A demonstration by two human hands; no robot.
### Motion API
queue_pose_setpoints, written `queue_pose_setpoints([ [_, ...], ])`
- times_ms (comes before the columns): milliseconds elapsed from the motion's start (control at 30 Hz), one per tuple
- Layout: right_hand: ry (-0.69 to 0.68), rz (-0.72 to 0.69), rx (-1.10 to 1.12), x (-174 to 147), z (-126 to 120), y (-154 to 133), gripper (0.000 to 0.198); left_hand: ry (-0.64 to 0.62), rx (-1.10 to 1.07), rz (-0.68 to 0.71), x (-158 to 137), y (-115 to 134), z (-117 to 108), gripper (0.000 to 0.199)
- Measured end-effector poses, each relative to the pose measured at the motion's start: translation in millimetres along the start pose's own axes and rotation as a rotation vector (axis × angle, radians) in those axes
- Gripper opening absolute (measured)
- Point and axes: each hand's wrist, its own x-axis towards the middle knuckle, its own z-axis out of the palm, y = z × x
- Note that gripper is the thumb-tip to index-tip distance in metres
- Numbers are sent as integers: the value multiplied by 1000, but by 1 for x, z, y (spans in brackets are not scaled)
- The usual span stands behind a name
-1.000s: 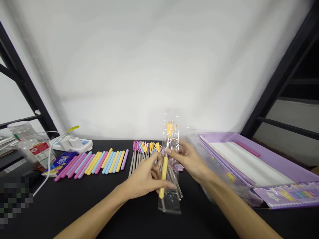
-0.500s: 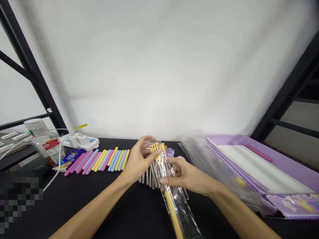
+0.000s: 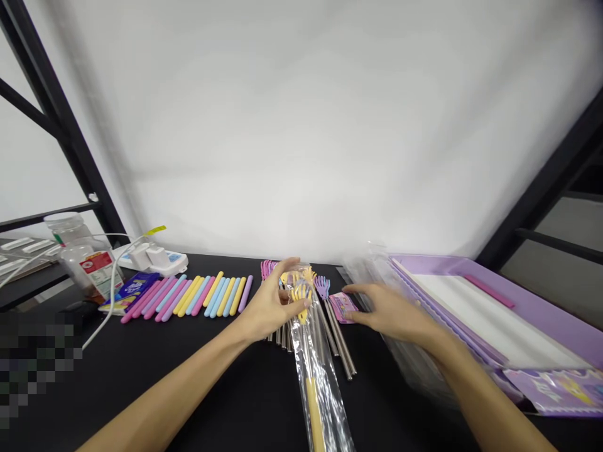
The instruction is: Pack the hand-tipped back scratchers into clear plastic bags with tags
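Observation:
A yellow back scratcher (image 3: 313,402) with a hand-shaped head and metal rod lies inside a clear plastic sleeve (image 3: 332,383). My left hand (image 3: 268,307) pinches the sleeve's upper end beside the yellow head. At the pink card (image 3: 342,306), my right hand (image 3: 393,314) has thumb and fingers apart around its right edge; the hand is slightly blurred. Metal rods with purple scratcher heads (image 3: 323,287) lie between the sleeve and the card. More rods with pink heads (image 3: 267,269) are partly hidden behind my left hand.
Several pastel handles (image 3: 191,295) lie in a row at the left. Beyond them are a blue packet (image 3: 136,285), a power strip (image 3: 174,262), a white cable and a clear jar (image 3: 89,263). Clear sleeves (image 3: 372,270) lie beside a purple tray (image 3: 438,260) at the right.
My right hand has let go of the sleeve and moved right to the pink card. My left hand still holds the sleeve, which now lies straighter. A purple handle shows at the row's right end.

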Motion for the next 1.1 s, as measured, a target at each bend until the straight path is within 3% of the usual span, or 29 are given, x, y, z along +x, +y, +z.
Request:
queue_pose_setpoints([
  [100,-75,12,0,-2,3,0,61,-28,-9,-8,0,-3,3,72],
  [300,-66,-19,3,1,4,0,53,-73,-42,-17,-1,-9,7,68],
  [700,-100,-40,-84,4,5,5,59,-94,-3,-26,-2,-13,11,69],
  [800,-43,-70,-95,3,-1,2,56,-99,-8,-19,-2,-11,11,70],
  [900,55,-163,74,1,-6,-6,42,-117,-21,-11,-3,-9,12,71],
  [1033,22,-160,532,-2,-4,-25,30,-127,-54,14,-3,-9,14,73],
  [1100,65,-184,615,-4,-1,-34,27,-137,-69,20,-3,-10,15,75],
])
